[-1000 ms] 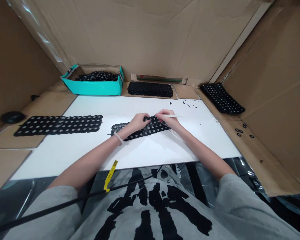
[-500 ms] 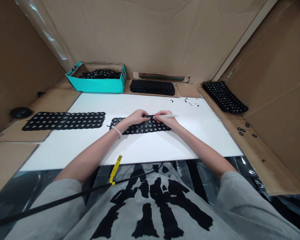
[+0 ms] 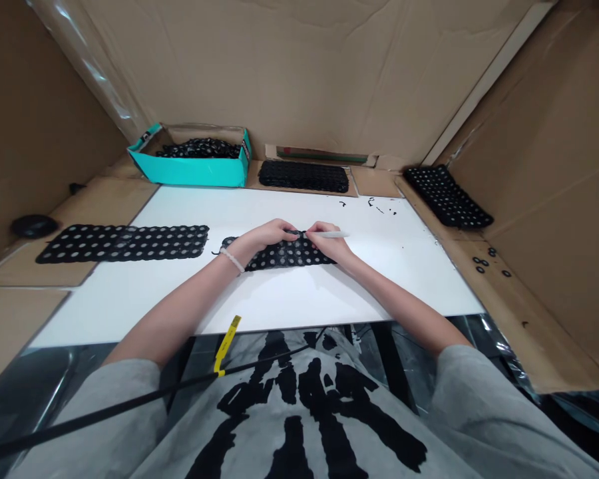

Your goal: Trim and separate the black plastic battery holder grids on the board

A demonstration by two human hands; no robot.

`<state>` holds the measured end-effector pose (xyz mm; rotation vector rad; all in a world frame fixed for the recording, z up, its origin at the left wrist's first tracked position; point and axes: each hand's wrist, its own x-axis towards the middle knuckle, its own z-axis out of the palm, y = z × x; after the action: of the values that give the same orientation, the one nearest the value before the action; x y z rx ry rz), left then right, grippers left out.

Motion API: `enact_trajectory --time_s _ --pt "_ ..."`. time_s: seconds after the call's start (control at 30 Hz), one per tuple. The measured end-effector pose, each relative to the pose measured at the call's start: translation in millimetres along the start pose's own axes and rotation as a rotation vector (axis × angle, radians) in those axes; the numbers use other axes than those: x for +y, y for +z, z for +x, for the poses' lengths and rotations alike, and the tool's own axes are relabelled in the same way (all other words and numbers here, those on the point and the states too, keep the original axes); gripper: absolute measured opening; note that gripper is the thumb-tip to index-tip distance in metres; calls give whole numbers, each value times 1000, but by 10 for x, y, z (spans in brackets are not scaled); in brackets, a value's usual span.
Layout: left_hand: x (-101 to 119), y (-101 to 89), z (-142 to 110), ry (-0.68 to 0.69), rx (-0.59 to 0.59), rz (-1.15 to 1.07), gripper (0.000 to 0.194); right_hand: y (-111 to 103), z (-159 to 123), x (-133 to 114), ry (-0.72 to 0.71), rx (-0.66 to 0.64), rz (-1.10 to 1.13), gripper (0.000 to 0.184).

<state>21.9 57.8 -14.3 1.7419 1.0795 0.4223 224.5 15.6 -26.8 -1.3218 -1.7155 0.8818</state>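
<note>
A black perforated sheet lies flat in the middle of the white board. My left hand rests on its upper edge, fingers curled and pinching the sheet near its top middle. My right hand sits on the sheet's right end and grips a thin white stick that points to the right. The two hands nearly touch at the sheet's top edge.
A second perforated sheet lies left, half on brown cardboard. At the back stand a teal box of black parts and a black stack. Another stack leans at right; small black rings lie nearby.
The sheet, earlier tilted with its right end lifted, now lies level on the board. Both hands stayed on it and drew slightly closer together.
</note>
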Motion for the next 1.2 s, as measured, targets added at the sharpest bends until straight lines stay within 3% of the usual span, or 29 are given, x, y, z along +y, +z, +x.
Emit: enact_trajectory --time_s 0.07,0.13,0.27,0.37,0.67,0.9,1.07,1.2 --pt "21 -63 -16 -7 -81 -24 37 19 18 13 -76 57 -45 16" --pt "35 -113 -34 19 -103 49 40 6 46 26 -58 38 -36 18" --pt "33 -117 -47 83 -21 297 47 -77 75 28 93 -141 34 22" --pt "25 -71 -35 97 -7 355 46 -116 59 10 83 -159 56 22" --pt "22 28 -35 7 85 155 48 -89 38 9 40 -150 45 23" --pt "50 14 -7 -79 47 -94 39 -17 18 -14 -96 -72 -131 19" --pt "75 -41 -39 -62 -78 -111 46 -1 9 -54 -87 -64 -145 21" --pt "74 -56 -56 -4 -29 67 50 -79 27 -63 -88 -57 -201 19"
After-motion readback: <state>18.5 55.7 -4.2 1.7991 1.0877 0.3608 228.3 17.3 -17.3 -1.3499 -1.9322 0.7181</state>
